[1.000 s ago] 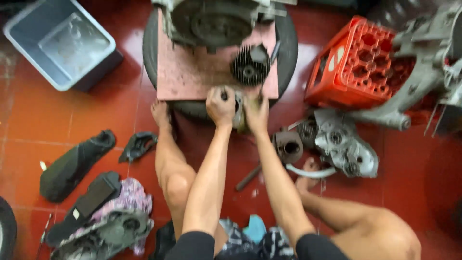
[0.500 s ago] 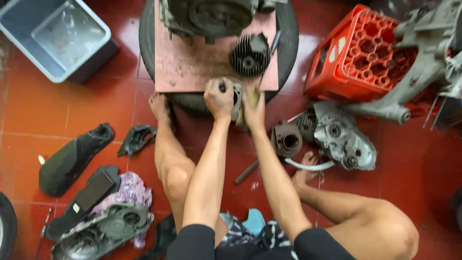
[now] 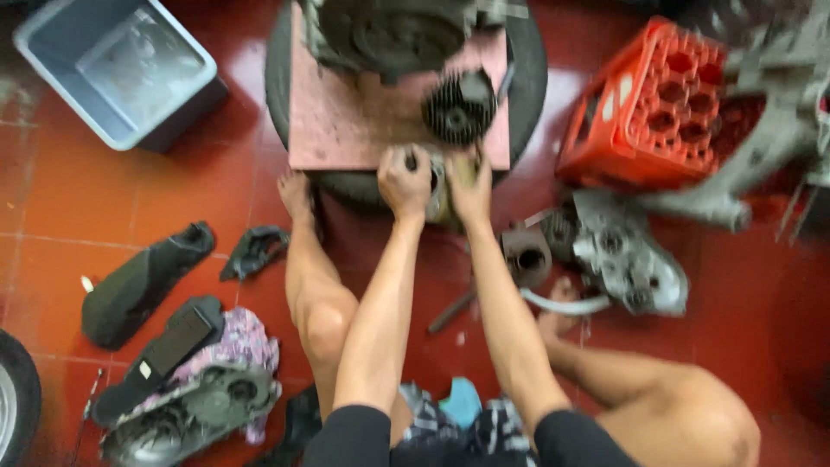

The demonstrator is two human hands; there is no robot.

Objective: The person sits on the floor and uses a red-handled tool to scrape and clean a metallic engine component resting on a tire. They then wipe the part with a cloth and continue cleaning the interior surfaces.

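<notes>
the person wears a dark top with short black sleeves (image 3: 350, 432) that end just above the elbows — both forearms are bare down to the left hand (image 3: 404, 179) and the right hand (image 3: 469, 183). checked shorts (image 3: 467, 428) in black and white show at the lap (a bit of turquoise cloth among them). legs and feet are bare — no shoes, no gloves, no watch or rings to be seen.

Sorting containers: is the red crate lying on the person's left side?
No, the red crate lies on the right, beyond the right hand.
</notes>
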